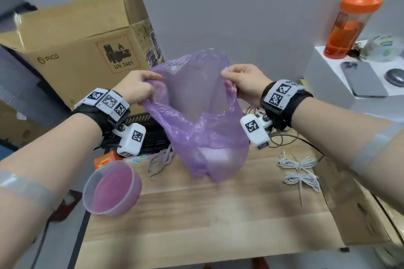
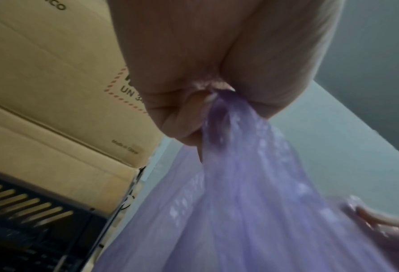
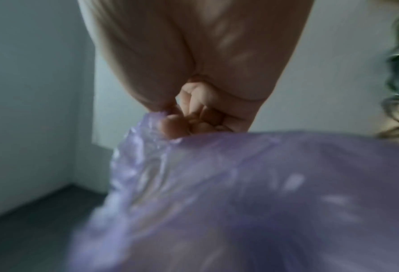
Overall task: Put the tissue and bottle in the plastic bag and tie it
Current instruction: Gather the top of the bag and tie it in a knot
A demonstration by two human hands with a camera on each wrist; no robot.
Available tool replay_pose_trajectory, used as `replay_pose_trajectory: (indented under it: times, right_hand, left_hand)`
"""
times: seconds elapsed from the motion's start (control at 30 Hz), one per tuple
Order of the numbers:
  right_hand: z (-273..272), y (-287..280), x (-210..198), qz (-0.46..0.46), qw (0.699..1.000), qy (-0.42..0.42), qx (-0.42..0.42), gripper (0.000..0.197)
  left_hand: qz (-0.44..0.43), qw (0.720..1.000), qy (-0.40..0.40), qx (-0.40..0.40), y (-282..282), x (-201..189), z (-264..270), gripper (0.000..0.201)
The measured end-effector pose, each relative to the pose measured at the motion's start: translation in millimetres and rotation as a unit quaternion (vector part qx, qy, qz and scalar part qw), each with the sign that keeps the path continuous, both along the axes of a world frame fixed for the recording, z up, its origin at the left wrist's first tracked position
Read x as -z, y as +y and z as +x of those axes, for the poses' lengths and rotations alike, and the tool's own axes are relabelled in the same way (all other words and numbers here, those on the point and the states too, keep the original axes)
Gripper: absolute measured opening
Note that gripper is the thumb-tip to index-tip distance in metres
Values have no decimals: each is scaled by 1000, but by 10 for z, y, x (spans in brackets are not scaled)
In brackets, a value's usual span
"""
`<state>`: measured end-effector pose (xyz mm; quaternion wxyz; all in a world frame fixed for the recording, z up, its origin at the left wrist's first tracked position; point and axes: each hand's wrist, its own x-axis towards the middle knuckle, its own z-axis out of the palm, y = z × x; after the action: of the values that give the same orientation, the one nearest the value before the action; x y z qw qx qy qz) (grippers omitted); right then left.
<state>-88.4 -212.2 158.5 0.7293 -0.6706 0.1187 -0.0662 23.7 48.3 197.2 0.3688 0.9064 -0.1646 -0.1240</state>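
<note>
A thin purple plastic bag (image 1: 196,116) hangs above the wooden table (image 1: 196,214), its mouth spread wide. My left hand (image 1: 140,87) grips the left side of the rim in a fist; the plastic bag (image 2: 252,184) bunches out from between its fingers (image 2: 184,117). My right hand (image 1: 242,81) grips the right side of the rim, with the plastic bag (image 3: 240,184) gathered under its curled fingers (image 3: 170,127). A pale rounded shape (image 1: 218,157) shows through the bag's bottom; I cannot tell what it is. No bottle or tissue is plainly visible.
A cardboard box (image 1: 83,50) stands at the back left. A pink plastic bowl (image 1: 111,185) sits front left. White cable bundles (image 1: 299,170) lie to the right. An orange shaker bottle (image 1: 352,22) and a phone (image 1: 363,81) rest on a white box at the far right.
</note>
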Motion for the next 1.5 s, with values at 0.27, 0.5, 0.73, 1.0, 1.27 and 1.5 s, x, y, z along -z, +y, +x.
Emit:
replay_pose_trajectory:
  times: [0.27, 0.5, 0.73, 1.0, 1.27, 1.5]
  right_hand:
    - [47, 217, -559, -47, 998, -10, -42, 19]
    - [-26, 367, -317, 8, 995, 34, -96, 16]
    - [-176, 2, -5, -76, 996, 34, -16, 44]
    - [-212, -231, 986, -302, 940, 141, -71, 167]
    - [-230, 425, 873, -268, 946, 18, -180, 84]
    - [-222, 477, 876, -211, 971, 99, -59, 32]
  left_hand:
    - [24, 987, -10, 156, -361, -338, -185, 78]
    - [123, 965, -117, 199, -884, -51, -496, 59]
    - [46, 981, -85, 167, -970, 89, -393, 8]
    - [-39, 951, 56, 302, -1112, 20, -501, 26]
    - [2, 963, -59, 264, -1283, 193, -483, 30]
    - [-28, 978, 62, 197, -893, 188, -337, 106]
